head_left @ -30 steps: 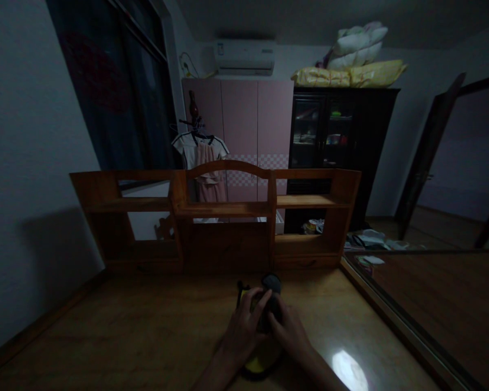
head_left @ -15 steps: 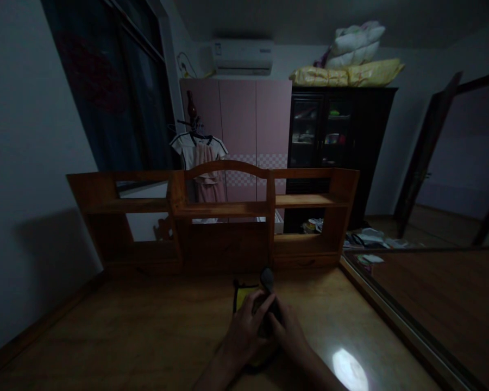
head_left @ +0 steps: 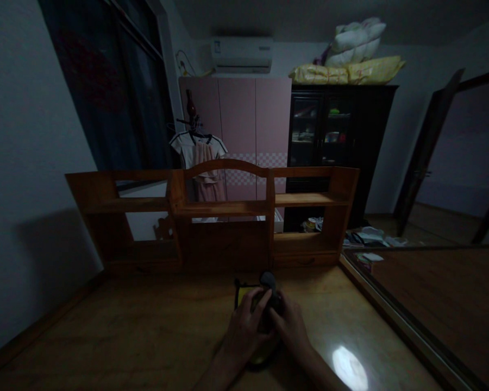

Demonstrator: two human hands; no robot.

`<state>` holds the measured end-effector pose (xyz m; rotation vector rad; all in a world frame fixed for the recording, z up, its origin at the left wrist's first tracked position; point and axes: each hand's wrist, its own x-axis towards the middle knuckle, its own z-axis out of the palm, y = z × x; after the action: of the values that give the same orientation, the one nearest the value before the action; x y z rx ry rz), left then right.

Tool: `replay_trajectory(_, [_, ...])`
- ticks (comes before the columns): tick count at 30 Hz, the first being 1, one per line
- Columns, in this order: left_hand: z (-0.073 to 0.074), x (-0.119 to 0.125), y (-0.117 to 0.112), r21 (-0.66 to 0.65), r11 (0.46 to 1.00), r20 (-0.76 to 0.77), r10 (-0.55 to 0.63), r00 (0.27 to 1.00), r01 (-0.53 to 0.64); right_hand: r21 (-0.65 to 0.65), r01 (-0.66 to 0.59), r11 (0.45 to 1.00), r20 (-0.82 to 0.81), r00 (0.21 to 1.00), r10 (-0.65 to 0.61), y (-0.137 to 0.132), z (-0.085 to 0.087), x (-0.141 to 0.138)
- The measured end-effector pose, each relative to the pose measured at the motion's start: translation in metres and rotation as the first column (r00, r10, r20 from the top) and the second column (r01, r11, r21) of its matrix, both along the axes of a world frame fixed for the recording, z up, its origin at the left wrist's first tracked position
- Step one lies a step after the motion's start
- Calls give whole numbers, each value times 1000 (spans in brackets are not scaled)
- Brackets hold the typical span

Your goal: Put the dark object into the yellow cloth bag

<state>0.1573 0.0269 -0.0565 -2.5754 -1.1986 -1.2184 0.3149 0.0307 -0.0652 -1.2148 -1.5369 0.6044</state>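
Observation:
Both hands meet in front of me, low in the middle of the view, around a dark object with a rounded grey end. That end sticks out beyond the fingers; the rest is hidden and too dim to name. My left hand is closed, its fingers bent over the object's left side. From the right, my right hand grips it too, thumb turned inward. Under the hands lies a flat yellow piece with black edging, mostly covered by them. It rests on the wooden tabletop.
A wooden shelf unit stands across the tabletop's far side. Along the right runs a raised edge. Beyond are a pink wardrobe, a dark cabinet and clothes on a rack. A bright reflection shines at lower right.
The rounded end of the dark object has dipped slightly towards me and tilted. Both hands keep their hold, with the right fingers shifted a little.

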Motion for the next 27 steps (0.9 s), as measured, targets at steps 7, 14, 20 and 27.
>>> replay_trajectory(7, [0, -3, 3, -38, 999, -5, -31, 1000, 31, 12, -26, 1000, 10, 1000, 26, -1, -6, -4])
replay_trajectory(14, [-1, -1, 3, -50, 998, 1, -37, 999, 37, 15, -94, 995, 8, 996, 94, 1, -3, -2])
replay_trajectory(20, [0, -2, 3, -56, 998, -19, -42, 999, 41, 18, -57, 998, 21, 998, 57, 1, -5, -3])
replay_trajectory(27, [2, -2, 2, -85, 994, -17, -69, 997, 67, 6, -103, 995, 30, 994, 103, -1, 1, -3])
